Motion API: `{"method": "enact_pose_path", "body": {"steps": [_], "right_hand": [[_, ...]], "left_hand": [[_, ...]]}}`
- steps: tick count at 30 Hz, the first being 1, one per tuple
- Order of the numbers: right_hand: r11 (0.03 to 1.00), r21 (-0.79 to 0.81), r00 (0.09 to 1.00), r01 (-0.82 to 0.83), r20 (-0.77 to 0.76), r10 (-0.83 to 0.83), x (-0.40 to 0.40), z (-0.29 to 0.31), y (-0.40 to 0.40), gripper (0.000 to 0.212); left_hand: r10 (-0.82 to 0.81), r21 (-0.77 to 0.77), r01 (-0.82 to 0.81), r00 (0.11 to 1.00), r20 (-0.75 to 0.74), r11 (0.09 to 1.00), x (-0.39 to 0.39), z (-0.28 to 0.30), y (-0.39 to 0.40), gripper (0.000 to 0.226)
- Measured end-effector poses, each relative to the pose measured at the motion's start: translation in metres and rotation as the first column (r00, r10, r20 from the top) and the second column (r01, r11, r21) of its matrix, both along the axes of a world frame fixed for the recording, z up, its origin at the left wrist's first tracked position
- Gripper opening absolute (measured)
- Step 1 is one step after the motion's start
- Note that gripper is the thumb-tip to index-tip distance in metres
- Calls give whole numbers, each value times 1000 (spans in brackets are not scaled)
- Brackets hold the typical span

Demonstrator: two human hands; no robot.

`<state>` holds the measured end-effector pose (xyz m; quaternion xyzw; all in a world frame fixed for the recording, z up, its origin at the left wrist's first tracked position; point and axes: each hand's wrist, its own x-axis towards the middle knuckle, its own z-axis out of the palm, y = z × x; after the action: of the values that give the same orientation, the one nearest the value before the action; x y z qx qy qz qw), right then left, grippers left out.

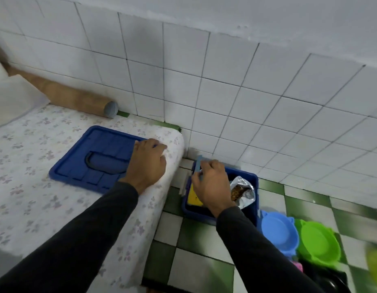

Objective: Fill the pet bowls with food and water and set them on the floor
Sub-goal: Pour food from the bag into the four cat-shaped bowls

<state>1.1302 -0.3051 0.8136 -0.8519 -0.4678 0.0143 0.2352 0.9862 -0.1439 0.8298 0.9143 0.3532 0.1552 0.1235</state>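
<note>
A dark blue storage bin [251, 180] stands open on the floor by the tiled wall, holding a silver bag of brown pet food [241, 190] and a yellow pack [194, 197]. My right hand [211, 182] is over the bin and pinches a pale blue scoop-like handle [198, 166]. My left hand [148, 161] rests on the right edge of the bin's blue lid [92, 157], which lies flat on the mattress. A light blue pet bowl [278, 231] and a green pet bowl [318, 242] sit on the floor to the right of the bin, both with nothing in them.
A flower-patterned mattress [46, 208] fills the left side, with a brown roll [73, 98] against the tiled wall [225, 92]. Green and white checked floor [189, 250] lies in front of the bin. A black object [325, 278] and something pink [297, 266] sit below the bowls.
</note>
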Motion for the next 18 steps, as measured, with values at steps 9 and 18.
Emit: {"method": "enact_pose_path", "body": {"steps": [9, 18], "right_hand": [[948, -237, 977, 212, 47, -207, 56, -14, -107, 44], [899, -435, 986, 55, -117, -117, 59, -32, -151, 45]], "left_hand": [[-301, -78, 303, 953, 39, 950, 96, -20, -81, 36], [-378, -277, 348, 924, -60, 895, 150, -41, -136, 34]]}}
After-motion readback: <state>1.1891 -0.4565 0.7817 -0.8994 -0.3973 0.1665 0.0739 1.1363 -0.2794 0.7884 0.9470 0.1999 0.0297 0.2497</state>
